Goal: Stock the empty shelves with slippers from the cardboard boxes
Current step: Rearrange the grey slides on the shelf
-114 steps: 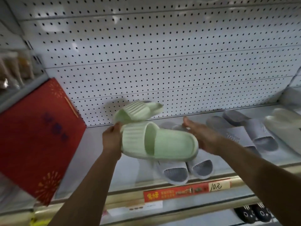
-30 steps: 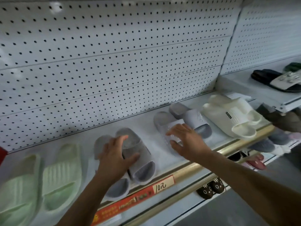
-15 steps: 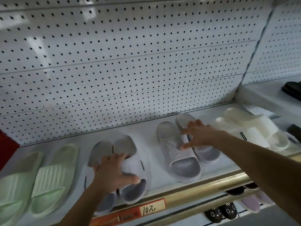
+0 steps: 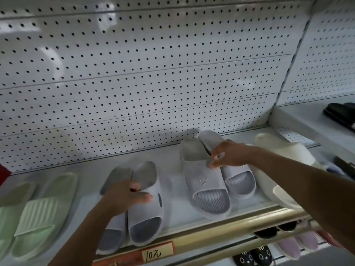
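Observation:
Slippers lie in pairs on a white shelf in front of a pegboard wall. My left hand lies over the straps of a grey pair, thumb stretched across the right slipper. My right hand pinches the inner strap edges of a second grey pair, where its two slippers meet. A pale green pair lies at the far left. A cream pair sits to the right, partly hidden by my right forearm.
A brass-coloured rail edges the shelf front, with a "10" price tag below it. Dark cat-face slippers and lilac ones sit on the shelf below. A black slipper lies on the higher right shelf.
The green pair went from my hands onto the shelf's left end. Within the last second both hands shifted on the grey pairs, and the right hand's fingers now curl into a pinch.

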Demonstrator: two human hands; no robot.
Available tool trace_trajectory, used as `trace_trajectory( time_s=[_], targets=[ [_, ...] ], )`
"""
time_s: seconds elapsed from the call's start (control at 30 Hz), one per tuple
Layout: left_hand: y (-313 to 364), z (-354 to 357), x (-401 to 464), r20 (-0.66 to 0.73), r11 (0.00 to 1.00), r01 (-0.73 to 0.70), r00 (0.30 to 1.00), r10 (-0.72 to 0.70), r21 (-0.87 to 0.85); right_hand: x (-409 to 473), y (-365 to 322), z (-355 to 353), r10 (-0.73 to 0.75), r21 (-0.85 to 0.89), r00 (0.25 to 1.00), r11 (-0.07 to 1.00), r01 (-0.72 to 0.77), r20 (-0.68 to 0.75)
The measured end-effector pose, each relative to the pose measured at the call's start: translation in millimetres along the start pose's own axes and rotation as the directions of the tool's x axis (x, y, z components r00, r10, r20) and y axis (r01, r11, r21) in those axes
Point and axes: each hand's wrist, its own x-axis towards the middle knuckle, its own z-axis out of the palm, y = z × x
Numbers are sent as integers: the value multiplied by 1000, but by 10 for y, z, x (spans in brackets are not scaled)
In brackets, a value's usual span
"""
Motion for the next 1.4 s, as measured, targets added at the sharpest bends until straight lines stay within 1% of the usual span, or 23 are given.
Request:
trace_trajectory(
  time_s=[0.1, 0.13, 0.2, 0.27, 0.33, 0.37, 0.43, 0.57, 0.67, 0.77, 0.87, 0.97, 1.03, 1.1, 1.13, 1.2, 1.27, 1.33, 1.4],
  targets=[
    [360, 159, 124, 41, 996, -89, 995, 88, 17, -181, 124, -339, 53, 171, 995, 985, -38, -88],
    [498, 228, 170, 41, 994, -112, 993, 111, 20, -266, 170, -462, 82, 231, 989, 972, -52, -124],
    [771, 385, 269, 21, 988, -152, 988, 152, 26, -437, 277, -691, 130, 295, 972, 953, -68, -195],
    [1046, 529, 336, 18, 975, -211, 977, 211, 64, -597, 388, -873, 159, 310, 954, 948, -76, -253],
    [1284, 652, 395, 25, 962, -256, 967, 254, 97, -741, 491, -992, 182, 281, 936, 955, -95, -300],
    [1378, 708, 428, 25, 958, -267, 964, 266, 101, -802, 537, -1019, 196, 276, 929, 955, -109, -313],
    [1535, 798, 473, 27, 959, -267, 964, 266, 96, -899, 619, -1022, 223, 319, 917, 941, -114, -330],
    [1645, 895, 508, 20, 961, -247, 969, 247, 124, -965, 724, -900, 224, 363, 910, 927, -88, -350],
    [1574, 853, 448, -30, 956, -271, 961, 276, 113, -922, 693, -831, 212, 358, 906, 931, -73, -366],
    [1406, 734, 344, -112, 958, -281, 952, 286, 57, -820, 489, -785, 172, 379, 912, 925, -19, -373],
    [1131, 543, 202, -186, 966, -254, 952, 243, -38, -646, 166, -716, 105, 361, 924, 932, 37, -367],
    [679, 297, 25, -237, 978, -206, 950, 206, 25, -431, -183, -614, 44, 361, 934, 928, 93, -355],
    [252, 85, -102, -280, 988, -105, 951, 134, 117, -332, -439, -542, -6, 330, 933, 935, 133, -360],
    [-277, -156, -219, -324, 978, 55, 946, 14, 201, -267, -690, -466, -67, 283, 929, 942, 179, -363],
    [-559, -286, -280, -344, 968, 141, 937, -62, 209, -248, -811, -426, -85, 256, 928, 949, 186, -362],
    [-1104, -532, -399, -370, 946, 275, 908, -197, 171, -212, -1043, -340, -106, 227, 926, 954, 198, -362],
    [-1570, -736, -491, -369, 932, 341, 887, -276, 124, -173, -1270, -242, -109, 227, 926, 953, 200, -361],
    [-1887, -873, -544, -329, 929, 343, 900, -285, 135, -126, -1458, -126, -98, 224, 932, 957, 184, -349],
    [-2067, -947, -562, -306, 926, 334, 913, -271, 176, -94, -1615, -1, -102, 196, 934, 965, 177, -341]
  ],
)
